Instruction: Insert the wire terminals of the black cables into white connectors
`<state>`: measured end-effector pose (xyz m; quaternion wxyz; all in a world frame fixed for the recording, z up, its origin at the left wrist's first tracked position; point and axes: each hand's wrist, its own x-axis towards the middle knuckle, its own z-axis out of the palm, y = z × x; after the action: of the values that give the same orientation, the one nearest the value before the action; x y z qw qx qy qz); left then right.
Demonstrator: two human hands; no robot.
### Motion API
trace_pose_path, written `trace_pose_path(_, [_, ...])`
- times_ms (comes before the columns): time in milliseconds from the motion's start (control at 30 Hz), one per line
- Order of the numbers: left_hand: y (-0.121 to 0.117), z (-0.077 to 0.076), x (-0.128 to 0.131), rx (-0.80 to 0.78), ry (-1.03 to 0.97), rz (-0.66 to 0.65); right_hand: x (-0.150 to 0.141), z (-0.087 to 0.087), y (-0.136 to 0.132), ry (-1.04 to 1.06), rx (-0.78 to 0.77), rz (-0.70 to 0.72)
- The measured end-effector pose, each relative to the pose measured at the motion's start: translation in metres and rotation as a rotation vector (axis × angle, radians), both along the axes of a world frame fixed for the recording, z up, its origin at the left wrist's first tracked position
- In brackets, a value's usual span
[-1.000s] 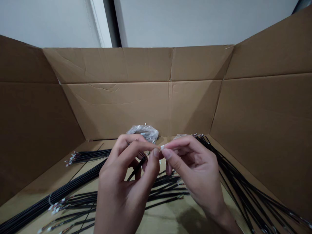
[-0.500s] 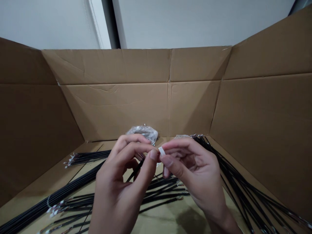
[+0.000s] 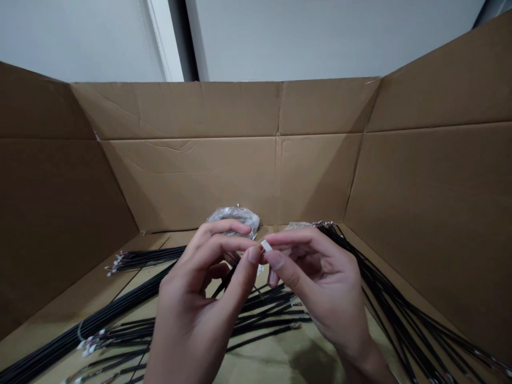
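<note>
We pinch a small white connector point(image 3: 266, 246) at our fingertips, above the floor of a cardboard box point(image 3: 192, 181).

Our right hand point(image 3: 316, 282) grips the connector almost shut between thumb and index finger. Our left hand point(image 3: 200, 288) curls close by, its thumb tip just beside the connector, and we cannot tell whether it holds anything; a black wire point(image 3: 226, 278) runs down behind its fingers. Inside the box, black wire bundles point(image 3: 392, 298) spread across the floor at lower left, lower centre and lower right, and a clear plastic bag point(image 3: 236, 217) lies against the far wall, just above our left hand.
</note>
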<state>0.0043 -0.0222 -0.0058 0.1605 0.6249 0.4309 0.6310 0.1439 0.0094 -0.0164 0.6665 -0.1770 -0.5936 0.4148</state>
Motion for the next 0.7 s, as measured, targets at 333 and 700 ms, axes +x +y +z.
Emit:
trace_pose_path(333, [-0.0011, 0.0025, 0.0016, -0.024, 0.007, 0.015, -0.0008, -0.0032, 0.0018, -0.014, 0.026, -0.037])
trace_pose_path(700, [0.0007, 0.0021, 0.0021, 0.008, 0.037, 0.049, -0.0013, -0.0056, 0.0022, -0.03, 0.165, -0.122])
